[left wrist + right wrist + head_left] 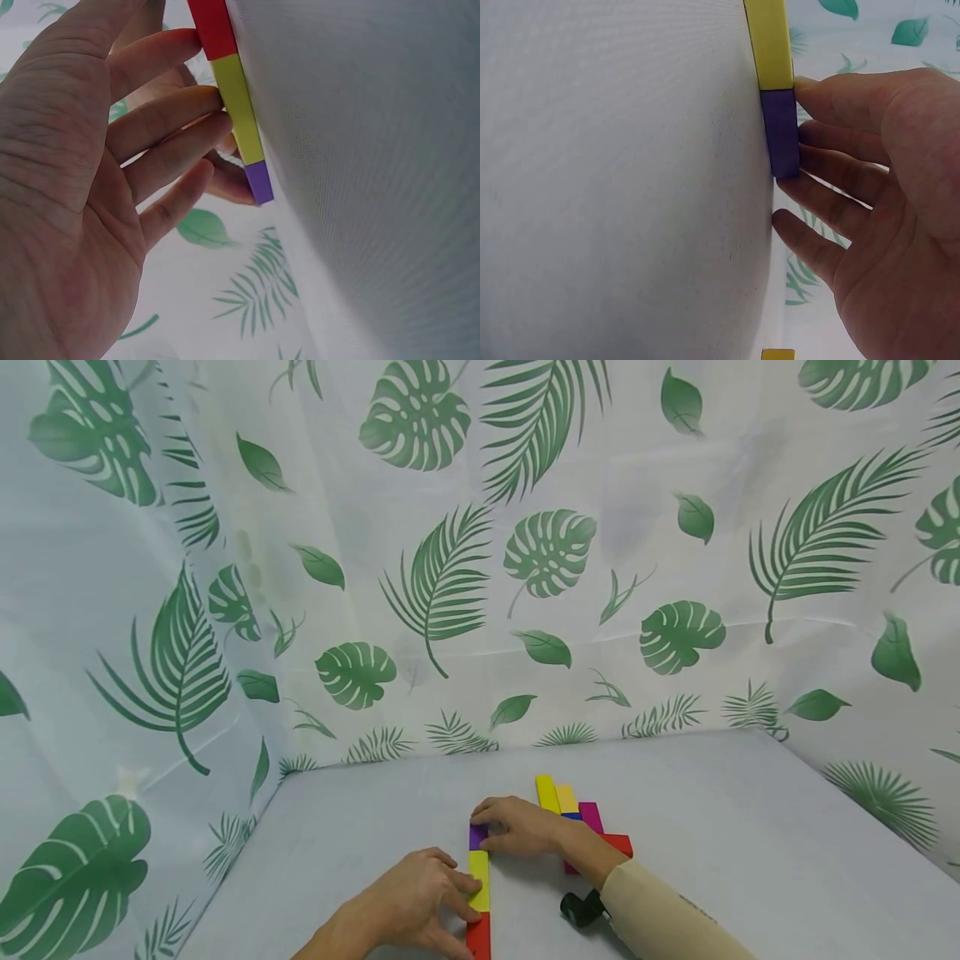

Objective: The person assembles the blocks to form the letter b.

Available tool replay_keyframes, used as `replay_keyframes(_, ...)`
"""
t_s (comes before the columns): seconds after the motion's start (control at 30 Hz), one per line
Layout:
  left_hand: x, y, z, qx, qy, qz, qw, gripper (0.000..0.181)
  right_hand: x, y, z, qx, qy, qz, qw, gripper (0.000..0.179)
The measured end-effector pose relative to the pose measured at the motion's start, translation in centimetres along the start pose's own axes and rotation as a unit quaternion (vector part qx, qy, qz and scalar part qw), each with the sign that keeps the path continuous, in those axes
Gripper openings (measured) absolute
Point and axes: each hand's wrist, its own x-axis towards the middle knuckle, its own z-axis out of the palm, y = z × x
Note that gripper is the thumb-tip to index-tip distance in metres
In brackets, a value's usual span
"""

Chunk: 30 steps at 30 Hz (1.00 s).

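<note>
A red block point(478, 935), a yellow block point(478, 881) and a purple block point(477, 837) lie end to end in a straight row on the table. My left hand point(420, 893) is beside the row, its fairly straight fingers touching the red and yellow blocks. At the far end, my right hand point(521, 827) pinches the purple block, with the thumb by its seam with the yellow one and fingertips at its top and far end. The right wrist view shows the purple block point(781, 135) flush against the yellow block point(771, 45).
Right of the row lies a cluster of blocks, with a yellow block point(547, 793), a pale orange block point(566, 798), a magenta block point(591, 816) and a red block point(618, 843). My right forearm partly covers it. A dark device point(581, 910) sits by that wrist. Leaf-print cloth point(547, 710) surrounds the table.
</note>
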Motion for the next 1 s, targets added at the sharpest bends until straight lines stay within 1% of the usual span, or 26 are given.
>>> replay_keyframes(0.13,0.1,0.1,-0.1,0.001,-0.004,-0.002,1.0,0.039,0.0,0.2,0.0,0.0,0.0,0.001,1.0,0.043)
replay_keyframes(0.3,0.1,0.1,-0.1,0.012,0.004,0.006,0.9999,0.039,0.0,0.2,0.1,-0.001,0.0,0.001,1.0,0.043)
replay_keyframes(0.6,0.1,0.2,0.0,0.017,0.009,0.008,0.9998,0.039,-0.1,0.0,-0.1,0.007,0.001,0.004,1.0,0.046)
replay_keyframes(0.7,0.1,0.1,0.0,0.018,0.007,0.007,0.9998,0.039,-0.2,0.0,-0.5,0.014,0.017,0.006,0.9997,0.047)
replay_keyframes(0.8,0.0,0.1,0.0,0.021,0.005,0.006,0.9998,0.038,-0.4,0.2,-1.1,0.029,0.043,0.009,0.9986,0.047)
replay_keyframes(0.9,0.0,0.1,0.0,0.027,0.009,0.009,0.9996,0.038,-0.6,0.5,-1.9,0.037,0.067,0.002,0.997,0.046)
replay_keyframes(1.0,0.0,0.2,0.1,0.029,0.015,0.011,0.9994,0.037,-0.9,0.9,-2.7,0.032,0.089,-0.009,0.9955,0.044)
